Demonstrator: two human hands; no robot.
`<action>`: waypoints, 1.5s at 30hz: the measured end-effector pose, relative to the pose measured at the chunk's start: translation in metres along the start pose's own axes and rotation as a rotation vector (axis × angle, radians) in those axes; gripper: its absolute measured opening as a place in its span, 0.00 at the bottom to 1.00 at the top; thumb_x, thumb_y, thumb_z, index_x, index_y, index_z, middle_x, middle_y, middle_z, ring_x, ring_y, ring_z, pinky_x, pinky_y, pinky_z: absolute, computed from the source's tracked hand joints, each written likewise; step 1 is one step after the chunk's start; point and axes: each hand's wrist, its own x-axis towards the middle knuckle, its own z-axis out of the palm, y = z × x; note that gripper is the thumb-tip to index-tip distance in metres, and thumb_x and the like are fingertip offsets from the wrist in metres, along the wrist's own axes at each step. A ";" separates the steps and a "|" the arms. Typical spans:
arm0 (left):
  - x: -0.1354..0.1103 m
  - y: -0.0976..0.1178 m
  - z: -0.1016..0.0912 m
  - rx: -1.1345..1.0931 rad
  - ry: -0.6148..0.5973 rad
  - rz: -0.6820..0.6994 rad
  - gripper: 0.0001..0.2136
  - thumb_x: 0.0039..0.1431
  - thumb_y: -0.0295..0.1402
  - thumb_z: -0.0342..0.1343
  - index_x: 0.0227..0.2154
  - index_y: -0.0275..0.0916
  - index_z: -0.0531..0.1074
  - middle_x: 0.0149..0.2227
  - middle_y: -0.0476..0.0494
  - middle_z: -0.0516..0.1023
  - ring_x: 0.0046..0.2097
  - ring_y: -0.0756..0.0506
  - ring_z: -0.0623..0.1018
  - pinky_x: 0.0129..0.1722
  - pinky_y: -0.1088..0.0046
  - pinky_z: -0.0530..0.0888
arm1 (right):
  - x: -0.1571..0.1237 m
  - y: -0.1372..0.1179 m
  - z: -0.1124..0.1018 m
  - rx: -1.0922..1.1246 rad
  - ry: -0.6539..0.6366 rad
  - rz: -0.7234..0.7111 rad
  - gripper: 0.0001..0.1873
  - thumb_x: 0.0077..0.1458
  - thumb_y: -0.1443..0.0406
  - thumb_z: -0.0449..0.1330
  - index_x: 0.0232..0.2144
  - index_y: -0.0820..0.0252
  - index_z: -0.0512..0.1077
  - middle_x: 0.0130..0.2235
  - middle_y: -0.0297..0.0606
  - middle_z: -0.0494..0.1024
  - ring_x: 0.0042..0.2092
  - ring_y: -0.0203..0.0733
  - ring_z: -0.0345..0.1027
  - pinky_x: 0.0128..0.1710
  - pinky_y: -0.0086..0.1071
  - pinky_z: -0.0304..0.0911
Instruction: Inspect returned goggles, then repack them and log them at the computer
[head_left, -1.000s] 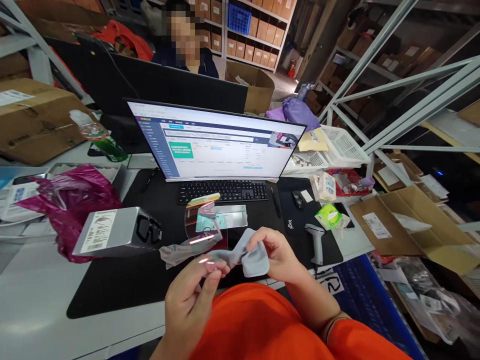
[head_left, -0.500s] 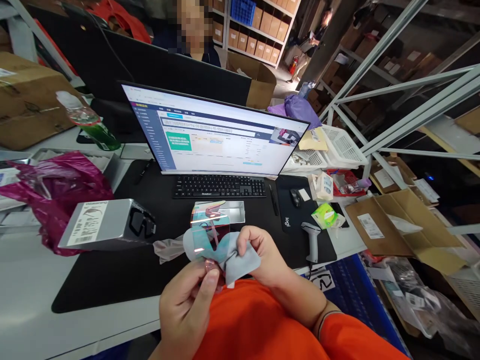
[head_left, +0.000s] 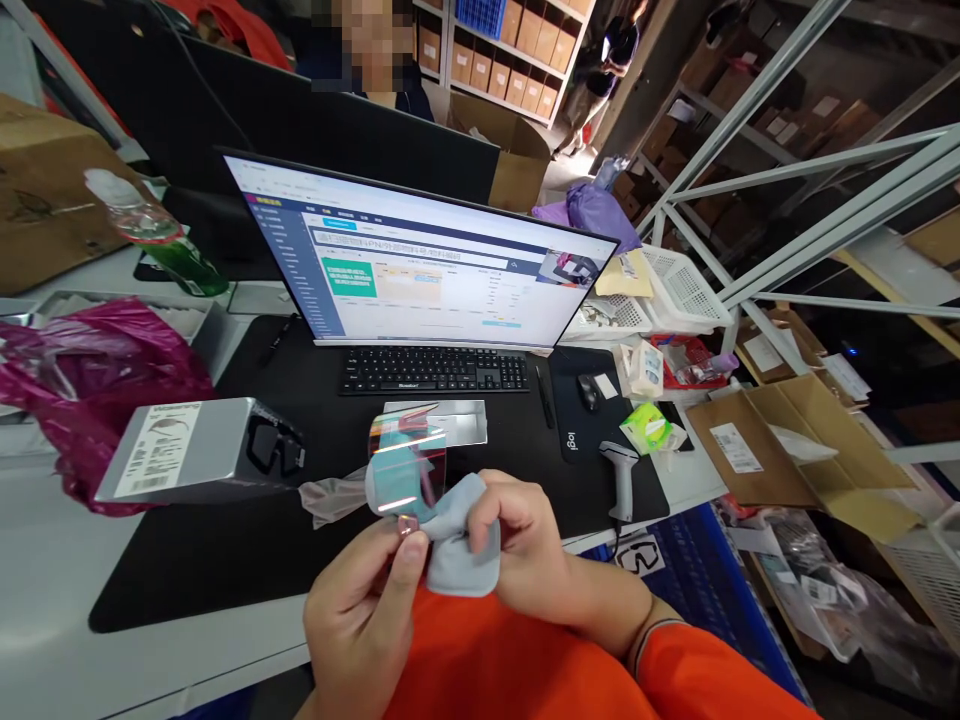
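Shelving [head_left: 448,55] with cartons [head_left: 499,80] rises beyond the keyboard [head_left: 427,371]. On the keyboard's near side, the left hand [head_left: 360,610] pinches a tinted lens [head_left: 397,475] by its edge, likely sparing its face fingerprints; the right hand [head_left: 531,540] pinches a bunched grey cloth [head_left: 463,578] alongside.

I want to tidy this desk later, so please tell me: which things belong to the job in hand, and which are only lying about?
In the job:
lens, in the left grip
cloth, in the right grip
silver box, perhaps: glasses pictured

Seemingly just lying about:
bottle
magenta bag
green packet
mouse
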 end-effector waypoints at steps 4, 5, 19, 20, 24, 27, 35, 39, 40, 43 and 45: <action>0.000 -0.003 0.000 -0.018 0.011 -0.009 0.07 0.59 0.35 0.62 0.28 0.41 0.79 0.26 0.51 0.76 0.26 0.51 0.72 0.25 0.77 0.69 | -0.001 0.000 -0.001 -0.038 -0.011 -0.015 0.22 0.44 0.55 0.76 0.18 0.56 0.67 0.25 0.35 0.71 0.28 0.38 0.63 0.27 0.32 0.58; 0.001 -0.003 0.001 -0.032 0.015 -0.026 0.08 0.60 0.35 0.61 0.26 0.41 0.78 0.25 0.51 0.75 0.26 0.51 0.71 0.25 0.77 0.70 | -0.001 0.001 -0.002 -0.006 -0.009 0.021 0.22 0.43 0.55 0.76 0.19 0.56 0.67 0.26 0.35 0.72 0.28 0.38 0.64 0.28 0.31 0.59; 0.000 -0.007 -0.001 -0.031 -0.009 0.018 0.08 0.62 0.32 0.59 0.27 0.39 0.76 0.23 0.52 0.72 0.21 0.54 0.67 0.19 0.78 0.66 | -0.006 0.011 -0.021 -0.563 0.146 -0.693 0.33 0.54 0.74 0.59 0.60 0.51 0.60 0.34 0.34 0.75 0.30 0.38 0.71 0.30 0.30 0.68; 0.000 -0.007 -0.002 -0.003 -0.025 0.042 0.08 0.62 0.31 0.58 0.27 0.40 0.75 0.23 0.52 0.71 0.21 0.54 0.67 0.19 0.78 0.65 | -0.003 0.008 -0.019 -0.583 0.103 -0.724 0.31 0.55 0.75 0.58 0.59 0.52 0.61 0.30 0.31 0.74 0.28 0.37 0.69 0.27 0.29 0.66; 0.002 -0.006 -0.005 0.049 -0.091 0.091 0.09 0.63 0.30 0.56 0.26 0.41 0.72 0.23 0.54 0.69 0.22 0.54 0.67 0.23 0.80 0.69 | 0.008 -0.005 -0.013 -0.576 0.049 -0.679 0.20 0.57 0.75 0.55 0.49 0.54 0.68 0.26 0.29 0.76 0.24 0.34 0.67 0.27 0.29 0.64; 0.004 -0.004 -0.005 0.059 -0.111 0.141 0.08 0.63 0.29 0.56 0.28 0.41 0.72 0.25 0.55 0.71 0.23 0.54 0.68 0.25 0.80 0.70 | 0.012 -0.008 -0.011 -0.587 0.025 -0.664 0.17 0.58 0.75 0.53 0.46 0.55 0.71 0.30 0.32 0.80 0.29 0.35 0.73 0.32 0.30 0.68; 0.010 -0.001 -0.004 0.070 -0.139 0.256 0.11 0.63 0.25 0.54 0.25 0.41 0.68 0.22 0.57 0.67 0.23 0.56 0.65 0.23 0.82 0.65 | 0.009 -0.006 -0.003 -0.592 -0.101 -0.767 0.19 0.55 0.78 0.52 0.44 0.58 0.73 0.37 0.37 0.84 0.39 0.35 0.78 0.44 0.29 0.73; 0.009 -0.004 -0.003 0.061 -0.133 0.273 0.09 0.63 0.24 0.55 0.28 0.41 0.70 0.25 0.56 0.70 0.25 0.56 0.68 0.26 0.82 0.67 | 0.011 -0.004 -0.006 -0.578 -0.033 -0.731 0.18 0.56 0.79 0.51 0.42 0.58 0.74 0.33 0.35 0.83 0.35 0.34 0.77 0.44 0.30 0.73; 0.009 -0.005 -0.003 0.058 -0.132 0.272 0.09 0.63 0.24 0.55 0.28 0.41 0.70 0.25 0.56 0.70 0.25 0.56 0.68 0.25 0.82 0.67 | 0.011 -0.004 -0.007 -0.582 -0.039 -0.737 0.18 0.56 0.79 0.51 0.42 0.59 0.74 0.32 0.35 0.82 0.35 0.34 0.77 0.43 0.30 0.73; 0.009 -0.006 -0.003 0.055 -0.143 0.276 0.10 0.63 0.24 0.54 0.26 0.41 0.69 0.23 0.56 0.69 0.24 0.55 0.67 0.25 0.82 0.67 | 0.011 -0.005 -0.009 -0.614 -0.126 -0.801 0.18 0.57 0.77 0.51 0.43 0.60 0.74 0.34 0.37 0.83 0.37 0.35 0.77 0.44 0.30 0.74; 0.010 -0.007 -0.003 0.068 -0.137 0.264 0.10 0.64 0.24 0.54 0.27 0.41 0.70 0.24 0.56 0.70 0.24 0.55 0.68 0.25 0.81 0.66 | 0.010 -0.005 -0.009 -0.631 -0.132 -0.800 0.17 0.58 0.77 0.51 0.43 0.59 0.75 0.34 0.36 0.83 0.37 0.34 0.77 0.45 0.30 0.74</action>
